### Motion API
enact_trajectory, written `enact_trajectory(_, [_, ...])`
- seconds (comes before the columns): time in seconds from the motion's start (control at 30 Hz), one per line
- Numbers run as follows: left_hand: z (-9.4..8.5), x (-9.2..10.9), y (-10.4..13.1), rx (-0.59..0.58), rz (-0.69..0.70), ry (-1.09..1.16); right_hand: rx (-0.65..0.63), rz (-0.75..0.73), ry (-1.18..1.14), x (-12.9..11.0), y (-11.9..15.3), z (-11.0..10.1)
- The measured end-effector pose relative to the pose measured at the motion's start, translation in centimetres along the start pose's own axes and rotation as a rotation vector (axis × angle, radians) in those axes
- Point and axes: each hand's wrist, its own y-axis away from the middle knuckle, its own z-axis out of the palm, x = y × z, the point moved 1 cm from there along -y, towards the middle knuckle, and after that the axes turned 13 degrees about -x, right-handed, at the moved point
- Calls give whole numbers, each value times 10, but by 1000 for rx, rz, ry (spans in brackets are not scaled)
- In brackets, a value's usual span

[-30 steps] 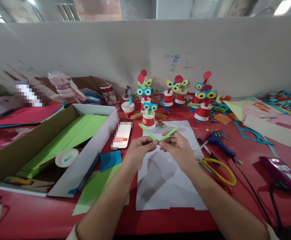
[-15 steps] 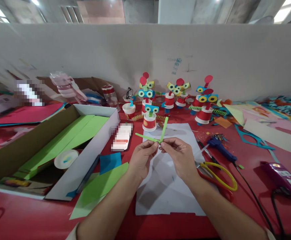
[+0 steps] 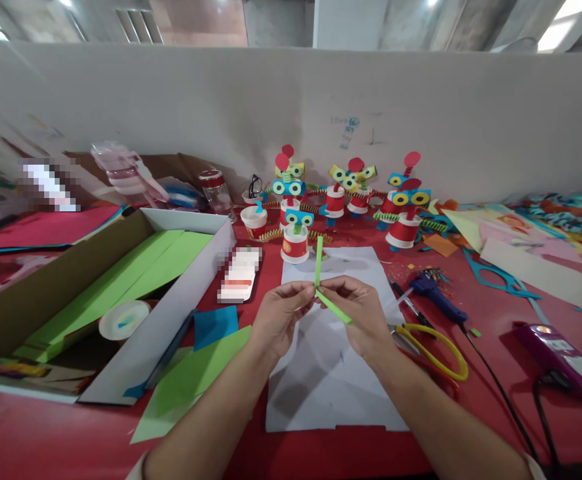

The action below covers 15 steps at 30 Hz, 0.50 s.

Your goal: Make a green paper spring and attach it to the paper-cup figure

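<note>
Above a white sheet (image 3: 331,387), my left hand (image 3: 281,317) and my right hand (image 3: 358,310) meet fingertip to fingertip. Both pinch the joint of light green paper strips (image 3: 319,260). One strip end points away from me; the other slants down to the right across my right fingers. The fold itself is mostly covered by my fingertips. Just beyond stands a red and white paper cup figure (image 3: 295,248) with blue eyes and springy folded arms. Scissors (image 3: 443,350) with yellow and red handles lie beside my right wrist.
Several more cup figures (image 3: 403,230) stand at the back. A white box (image 3: 165,313) with green paper is on the left, near a phone (image 3: 241,275). At right lie a blue glue gun (image 3: 441,297), a pen (image 3: 413,307) and a purple corded device (image 3: 563,360).
One green strip end has swung from the left over to the right, across my right fingers. The other end now points more straight away from me. Both hands keep their pinch.
</note>
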Motion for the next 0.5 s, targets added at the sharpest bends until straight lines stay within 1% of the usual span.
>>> enact_trajectory(0.13, [2, 0, 0, -17, 93, -56, -32, -62, 77, 2, 3, -1])
enact_trajectory(0.2, [3, -2, 0, 10, 131, -70, -39, -73, 142, 2, 5, 0])
enact_trajectory(0.3, [3, -4, -1, 80, 177, -64, -41, -63, 231, 1, 8, 2])
enact_trajectory(0.4, [5, -6, 0, 84, 190, -37, -41, -55, 187, 2, 7, 3])
enact_trajectory(0.5, [7, -5, 1, 40, 142, 12, -10, -60, 103, 5, 4, 4])
